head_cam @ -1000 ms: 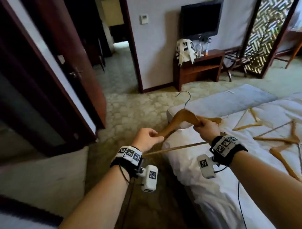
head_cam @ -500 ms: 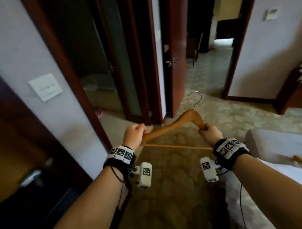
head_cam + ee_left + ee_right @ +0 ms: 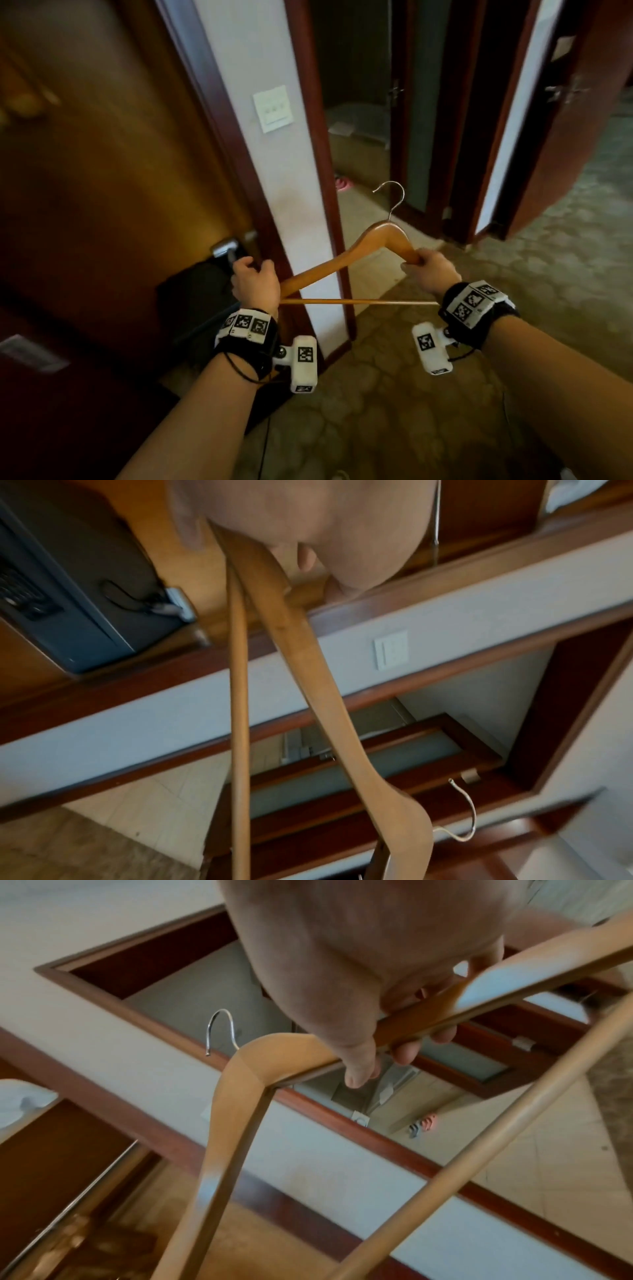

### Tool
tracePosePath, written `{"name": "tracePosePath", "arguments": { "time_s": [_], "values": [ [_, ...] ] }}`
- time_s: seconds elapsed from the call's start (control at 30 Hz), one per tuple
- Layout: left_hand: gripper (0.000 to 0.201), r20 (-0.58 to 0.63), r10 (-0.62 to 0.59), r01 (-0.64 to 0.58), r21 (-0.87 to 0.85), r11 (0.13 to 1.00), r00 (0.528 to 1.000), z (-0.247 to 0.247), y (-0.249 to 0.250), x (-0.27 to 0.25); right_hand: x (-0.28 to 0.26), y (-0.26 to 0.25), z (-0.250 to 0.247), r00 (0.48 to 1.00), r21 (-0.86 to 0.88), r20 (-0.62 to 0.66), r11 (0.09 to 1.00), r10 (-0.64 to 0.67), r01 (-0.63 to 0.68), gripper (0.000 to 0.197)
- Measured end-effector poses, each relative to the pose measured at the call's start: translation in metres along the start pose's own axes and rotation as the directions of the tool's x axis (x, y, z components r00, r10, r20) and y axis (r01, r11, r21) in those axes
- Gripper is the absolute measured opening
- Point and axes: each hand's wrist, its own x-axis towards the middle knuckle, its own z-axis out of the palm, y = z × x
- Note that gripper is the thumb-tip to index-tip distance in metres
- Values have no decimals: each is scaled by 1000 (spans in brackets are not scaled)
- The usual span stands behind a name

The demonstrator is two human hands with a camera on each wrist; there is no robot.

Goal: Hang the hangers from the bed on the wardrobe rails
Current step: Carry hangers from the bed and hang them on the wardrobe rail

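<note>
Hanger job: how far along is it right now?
Picked up: one wooden hanger is gripped by the left hand and right hand, hook up and free. In hand: carrying it toward the wardrobe rail. Left: hooking it on; any other hangers are out of view.

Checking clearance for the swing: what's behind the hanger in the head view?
Behind the hanger: a white wall strip with a switch plate, a dark wood door frame, pale floor. The left hand and right hand hide its ends.
</note>
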Motion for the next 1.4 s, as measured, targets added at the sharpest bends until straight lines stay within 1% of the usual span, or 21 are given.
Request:
{"name": "tracePosePath", "arguments": {
  "time_s": [0.13, 0.2, 0.27, 0.33, 0.4, 0.43, 0.53, 0.6, 0.63, 0.7, 0.77, 0.83, 0.93, 1.0, 1.1, 1.23, 1.3, 1.37, 1.4],
  "values": [
    [51, -115, -77, 71, -61, 996, 990, -39, -20, 11, -9, -27, 34, 994, 64, 83, 996, -74, 69, 11],
    [53, -144, -104, 86, -127, 988, 984, -51, -25, 14, -16, -44, 48, 985, 116, 111, 986, -131, 118, 10],
    [56, -138, -131, 97, -232, 968, 982, -63, -26, 18, -21, -66, 65, 971, 186, 139, 968, -197, 169, 7],
    [58, -46, -154, 132, -317, 939, 987, -68, -25, 22, -25, -87, 77, 956, 272, 179, 945, -234, 180, 7],
    [56, 84, -150, 169, -304, 938, 985, -77, -24, 32, -26, -112, 96, 934, 329, 234, 926, -271, 186, 19],
    [55, 164, -143, 186, -283, 941, 976, -80, -22, 35, -28, -125, 103, 925, 348, 245, 917, -290, 195, 21],
    [51, 359, -122, 214, -231, 949, 926, -93, -12, 48, -30, -168, 124, 907, 409, 248, 885, -341, 221, 12],
    [43, 424, -63, 155, -185, 970, 903, -103, -1, 61, -31, -198, 137, 894, 453, 261, 864, -364, 219, 4],
    [38, 460, -29, 117, -163, 980, 887, -105, 5, 66, -32, -211, 140, 885, 463, 274, 858, -376, 221, 5],
    [30, 521, 41, 33, -133, 991, 852, -112, 20, 82, -32, -241, 148, 862, 482, 305, 847, -404, 226, 12],
    [28, 551, 102, -36, -129, 991, 828, -117, 34, 95, -34, -265, 153, 831, 512, 338, 827, -443, 232, 19],
    [29, 549, 151, -74, -159, 985, 822, -120, 48, 110, -33, -284, 159, 802, 537, 354, 807, -481, 247, 23],
    [29, 527, 203, -111, -201, 973, 825, -122, 65, 133, -31, -306, 170, 788, 581, 350, 777, -507, 242, 32],
    [29, 505, 225, -134, -210, 968, 833, -121, 72, 151, -28, -319, 177, 778, 610, 340, 753, -529, 246, 37],
    [20, 434, 278, -176, -259, 950, 857, -116, 78, 173, -19, -337, 184, 741, 635, 341, 723, -579, 272, 43],
    [29, 335, 298, -215, -264, 940, 894, -108, 89, 208, 8, -358, 192, 685, 637, 341, 694, -644, 336, 40],
    [26, 304, 302, -226, -261, 939, 904, -106, 102, 228, 25, -368, 193, 650, 652, 340, 669, -680, 358, 44],
    [22, 263, 313, -244, -263, 933, 913, -103, 119, 251, 47, -381, 194, 620, 673, 363, 656, -695, 342, 49],
    [20, 250, 319, -253, -263, 931, 914, -103, 129, 261, 56, -388, 192, 608, 676, 376, 656, -699, 336, 48]
  ]
}}
